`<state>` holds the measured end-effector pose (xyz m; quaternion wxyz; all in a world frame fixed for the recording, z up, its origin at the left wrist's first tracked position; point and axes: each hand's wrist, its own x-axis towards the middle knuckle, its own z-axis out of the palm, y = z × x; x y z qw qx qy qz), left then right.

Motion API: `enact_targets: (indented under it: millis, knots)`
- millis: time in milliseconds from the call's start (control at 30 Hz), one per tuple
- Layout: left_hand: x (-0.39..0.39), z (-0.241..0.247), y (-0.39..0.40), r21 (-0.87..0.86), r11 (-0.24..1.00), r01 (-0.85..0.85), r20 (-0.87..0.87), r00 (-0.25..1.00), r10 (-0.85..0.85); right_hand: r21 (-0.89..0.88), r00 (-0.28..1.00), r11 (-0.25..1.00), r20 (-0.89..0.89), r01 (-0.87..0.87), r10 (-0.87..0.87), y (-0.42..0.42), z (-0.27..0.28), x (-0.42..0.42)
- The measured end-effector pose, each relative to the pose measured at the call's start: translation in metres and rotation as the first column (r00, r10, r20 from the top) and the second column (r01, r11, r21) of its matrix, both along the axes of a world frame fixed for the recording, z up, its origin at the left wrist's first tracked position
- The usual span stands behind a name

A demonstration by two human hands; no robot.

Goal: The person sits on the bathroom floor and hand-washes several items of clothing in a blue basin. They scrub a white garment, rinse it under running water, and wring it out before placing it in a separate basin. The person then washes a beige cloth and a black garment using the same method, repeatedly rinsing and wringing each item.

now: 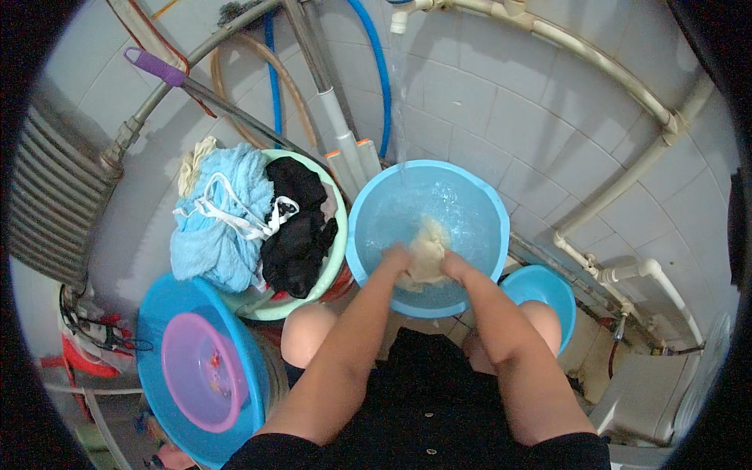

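A light blue plastic basin (358, 223) with water in it stands before me, between my knees. Down in the water, my left hand (398, 257) and my right hand (453, 265) grip a cream-coloured cloth (427, 252) from either side. The cloth is bunched between them, and part of it spreads away toward the basin's far side. Water and blur hide most of my fingers. From a white plastic tap (398, 23) above the far rim, a thin stream of water (399, 106) falls into the basin.
Left of the basin, a pale green tub (339, 252) holds a light blue towel (229, 235) and black clothing (296, 235). A pink basin (182, 376) sits inside a larger blue basin (155, 329). Another blue basin (546, 282) is by my right knee. Pipes (611, 188) run along the tiled wall.
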<state>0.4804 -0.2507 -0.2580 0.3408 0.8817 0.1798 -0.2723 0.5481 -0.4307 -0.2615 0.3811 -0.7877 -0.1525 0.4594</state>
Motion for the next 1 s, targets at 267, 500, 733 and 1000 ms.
enact_targets:
  millis: [267, 500, 733, 1000]
  knots:
    - [0.008, 0.106, -0.02, -0.779, -0.183, -0.6, -0.573, 0.56, 0.598, 0.469, 0.871, 0.88, 0.398, 0.079, -0.29, 0.044, 0.122, -0.065]
    - [0.026, 0.066, -0.029, -0.952, 0.15, -0.266, -0.068, 0.663, 0.746, 0.158, 0.693, 0.974, 0.684, 0.161, -0.226, 0.042, 0.193, -0.067]
    - [0.028, -0.034, -0.011, -0.703, 0.605, -0.374, 0.087, 0.799, 0.596, -0.147, 0.789, 0.941, 0.592, 0.305, -0.164, 0.024, 0.122, -0.012]
    - [-0.025, 0.101, -0.033, 0.363, 0.928, -0.081, 0.076, 0.995, 0.057, -0.471, 0.634, 0.881, 0.695, 0.046, 0.338, 0.002, 0.07, -0.017]
